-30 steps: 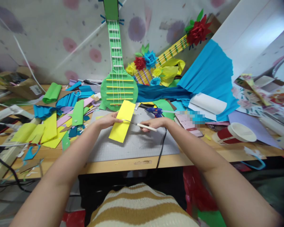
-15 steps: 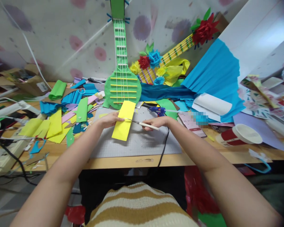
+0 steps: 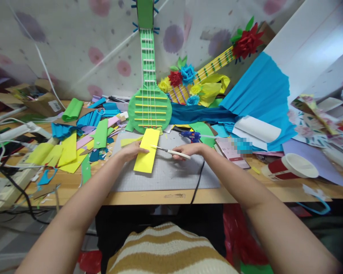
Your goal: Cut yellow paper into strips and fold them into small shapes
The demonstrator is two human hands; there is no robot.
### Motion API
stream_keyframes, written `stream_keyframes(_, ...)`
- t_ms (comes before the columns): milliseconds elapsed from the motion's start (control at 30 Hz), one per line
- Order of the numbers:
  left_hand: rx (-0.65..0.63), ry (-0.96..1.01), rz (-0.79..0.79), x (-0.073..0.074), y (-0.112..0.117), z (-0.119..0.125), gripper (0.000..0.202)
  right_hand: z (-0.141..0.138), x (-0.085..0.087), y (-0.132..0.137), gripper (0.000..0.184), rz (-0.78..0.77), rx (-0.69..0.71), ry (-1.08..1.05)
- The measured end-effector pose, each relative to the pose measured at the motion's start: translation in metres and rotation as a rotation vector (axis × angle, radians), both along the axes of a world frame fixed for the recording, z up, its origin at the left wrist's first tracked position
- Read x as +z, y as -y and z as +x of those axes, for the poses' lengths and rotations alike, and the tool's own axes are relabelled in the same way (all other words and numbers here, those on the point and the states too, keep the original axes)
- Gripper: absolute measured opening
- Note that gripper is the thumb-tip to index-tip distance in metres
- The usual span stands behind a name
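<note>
My left hand [image 3: 133,150] pinches the left edge of a yellow paper strip [image 3: 146,160], thumb on top, holding it tilted over the grey cutting mat [image 3: 174,179]. White-handled scissors [image 3: 171,152] are in my right hand [image 3: 185,151], its fingers closed around the handles. Their metal blades point left, with the tips over the right part of the strip; whether they bite into it I cannot tell. Behind the strip a green paper-covered lute [image 3: 150,108] with white strings leans against the wall. Another yellow paper piece [image 3: 128,141] lies on the mat behind my left hand.
A blue glue gun [image 3: 190,135] lies behind my right hand, and a black cable [image 3: 200,179] crosses the table's front edge. Phone [image 3: 231,152] and paper cup [image 3: 291,166] are at right, below a blue pleated paper fan [image 3: 263,87]. Paper scraps [image 3: 100,133] cover the left side.
The upper end of the yellow strip has come down and left, and my left hand's grip sits slightly lower. The scissors stay near the strip's right edge. The whole view has shifted slightly.
</note>
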State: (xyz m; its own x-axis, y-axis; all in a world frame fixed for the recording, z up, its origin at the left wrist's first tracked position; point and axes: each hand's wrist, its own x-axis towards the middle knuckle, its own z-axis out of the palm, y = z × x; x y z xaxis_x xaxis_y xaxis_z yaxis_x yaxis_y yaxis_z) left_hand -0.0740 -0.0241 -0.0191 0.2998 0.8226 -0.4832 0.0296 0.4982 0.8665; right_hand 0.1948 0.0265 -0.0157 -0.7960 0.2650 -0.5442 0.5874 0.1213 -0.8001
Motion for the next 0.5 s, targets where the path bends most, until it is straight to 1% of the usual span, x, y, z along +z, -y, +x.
stream_keyframes(100, 0.007, 0.003, 0.024, -0.0032, -0.0016, 0.0002, 0.058, -0.0016, 0.0004, -0.0021, 0.047, -0.116, 0.004, -0.002)
stream_keyframes(167, -0.012, 0.021, 0.028, -0.0054, -0.0035, -0.0007, 0.059, -0.0022, 0.0011, -0.0028, 0.049, -0.155, -0.01, -0.011)
stream_keyframes(300, -0.05, 0.037, 0.025, -0.009, -0.0064, -0.0025, 0.058, -0.0025, 0.0021, -0.0032, 0.052, -0.198, -0.024, -0.017)
stream_keyframes(500, -0.078, 0.051, 0.004, -0.0101, -0.008, -0.0018, 0.056, -0.0029, -0.001, -0.0045, 0.05, -0.224, -0.022, -0.034)
